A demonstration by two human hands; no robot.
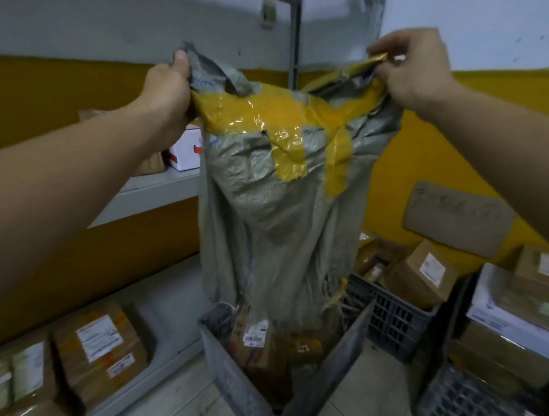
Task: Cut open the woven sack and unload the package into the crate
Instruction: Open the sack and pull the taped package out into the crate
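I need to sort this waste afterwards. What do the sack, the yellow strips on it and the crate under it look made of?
Sack: apparently woven plastic, grey and matte, with visible weave and fraying threads at the bottom edge.
Yellow strips: glossy plastic packing tape, going by the glare and wrinkles.
Crate: grey, dull and scuffed; probably plastic, though blur leaves it uncertain.
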